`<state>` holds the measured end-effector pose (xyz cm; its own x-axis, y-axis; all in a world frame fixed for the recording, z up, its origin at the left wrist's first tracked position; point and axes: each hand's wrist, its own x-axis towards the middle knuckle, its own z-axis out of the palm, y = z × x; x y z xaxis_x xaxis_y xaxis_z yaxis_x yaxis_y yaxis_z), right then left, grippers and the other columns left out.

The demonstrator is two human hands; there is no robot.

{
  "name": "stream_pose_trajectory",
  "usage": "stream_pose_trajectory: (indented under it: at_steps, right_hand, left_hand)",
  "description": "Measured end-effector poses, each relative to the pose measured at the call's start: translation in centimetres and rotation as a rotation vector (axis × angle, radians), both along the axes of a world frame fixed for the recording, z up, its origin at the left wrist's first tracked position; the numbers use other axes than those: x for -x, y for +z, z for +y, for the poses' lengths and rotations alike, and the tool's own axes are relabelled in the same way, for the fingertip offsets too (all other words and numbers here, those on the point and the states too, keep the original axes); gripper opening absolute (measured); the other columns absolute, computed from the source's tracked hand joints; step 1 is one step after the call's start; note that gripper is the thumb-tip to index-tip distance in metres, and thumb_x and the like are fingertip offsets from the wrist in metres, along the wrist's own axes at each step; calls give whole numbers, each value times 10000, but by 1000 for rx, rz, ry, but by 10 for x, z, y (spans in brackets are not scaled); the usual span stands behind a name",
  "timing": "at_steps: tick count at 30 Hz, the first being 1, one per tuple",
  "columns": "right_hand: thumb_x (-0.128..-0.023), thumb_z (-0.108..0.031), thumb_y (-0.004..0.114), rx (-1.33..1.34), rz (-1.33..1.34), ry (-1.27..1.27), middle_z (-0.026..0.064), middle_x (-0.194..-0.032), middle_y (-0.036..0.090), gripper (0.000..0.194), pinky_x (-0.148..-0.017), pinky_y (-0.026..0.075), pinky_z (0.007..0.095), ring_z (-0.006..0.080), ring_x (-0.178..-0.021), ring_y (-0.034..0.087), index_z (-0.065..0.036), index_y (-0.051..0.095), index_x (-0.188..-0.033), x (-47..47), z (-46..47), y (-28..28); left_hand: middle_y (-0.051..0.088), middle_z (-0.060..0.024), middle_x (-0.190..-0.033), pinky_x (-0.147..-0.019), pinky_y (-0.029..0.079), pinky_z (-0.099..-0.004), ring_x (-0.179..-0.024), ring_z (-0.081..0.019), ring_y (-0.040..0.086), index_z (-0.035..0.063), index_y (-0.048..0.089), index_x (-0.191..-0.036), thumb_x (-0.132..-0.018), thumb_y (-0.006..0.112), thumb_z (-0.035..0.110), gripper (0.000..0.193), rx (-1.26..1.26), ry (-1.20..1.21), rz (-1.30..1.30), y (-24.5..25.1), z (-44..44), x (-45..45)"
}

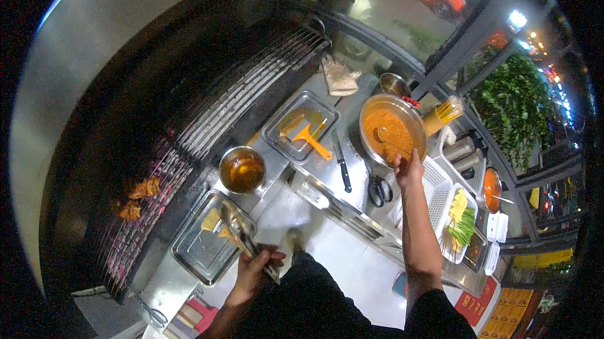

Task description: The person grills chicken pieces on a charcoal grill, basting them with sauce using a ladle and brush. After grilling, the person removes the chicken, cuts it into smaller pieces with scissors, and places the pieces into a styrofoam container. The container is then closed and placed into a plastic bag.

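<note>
Low in the view, my left hand grips metal tongs. The tongs reach over a rectangular metal tray holding a yellowish flat piece of food. My right hand is at the near rim of a large metal bowl, pinching the thin handle of a round-bowled spoon. That spoon rests in an orange-brown seasoning; whether it is powder or paste I cannot tell. Two browned pieces of food lie on the charcoal grill at left, over glowing coals.
A metal pot of amber liquid stands beside the grill. Nearby are a shallow tray with an orange-handled brush, a black-handled knife, scissors and a cloth glove. White baskets and a skewer holder line the right.
</note>
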<state>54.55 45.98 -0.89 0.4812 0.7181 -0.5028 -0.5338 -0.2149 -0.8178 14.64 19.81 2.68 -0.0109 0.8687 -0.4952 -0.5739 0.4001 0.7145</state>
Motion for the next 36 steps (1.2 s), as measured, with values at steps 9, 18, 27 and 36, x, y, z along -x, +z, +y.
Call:
stream_pose_trajectory:
  at_steps: [9,18,27,36]
  right_hand:
    - [-723,-173,704,-288,-1756,764,197,-829,643,361,-787,474,467,409,-830,597,-54,588,-1043,167,11,-51]
    - [-890,-142,591,-85,-357,619,13,-725,584,74,-459,400,272,113,-568,524,-77,559,-879,218,108,-72]
    - [-873,-148,608,-106,-187,784,4,-579,547,111,-341,317,212,75,-387,425,-60,576,-934,245,30,40]
    - [-883,-136,573,66,-374,1002,23,-600,567,88,-371,326,241,92,-436,466,-77,567,-818,337,-9,-7]
  left_hand:
    - [683,-181,-845,-620,530,-321,-653,-225,648,-35,567,-1058,-901,597,208,291,-32,169,191,-13,-17,-8]
    - [683,-186,-818,-621,531,-342,-647,-236,650,-47,562,-1041,-894,600,189,280,46,465,233,0,-74,9]
    - [650,-157,-839,-651,550,-353,-732,-246,666,-29,548,-1035,-879,642,195,289,-51,616,154,0,-98,33]
    - [634,-141,-712,-694,528,-387,-648,-242,644,7,523,-990,-872,611,153,208,-112,669,160,8,-118,58]
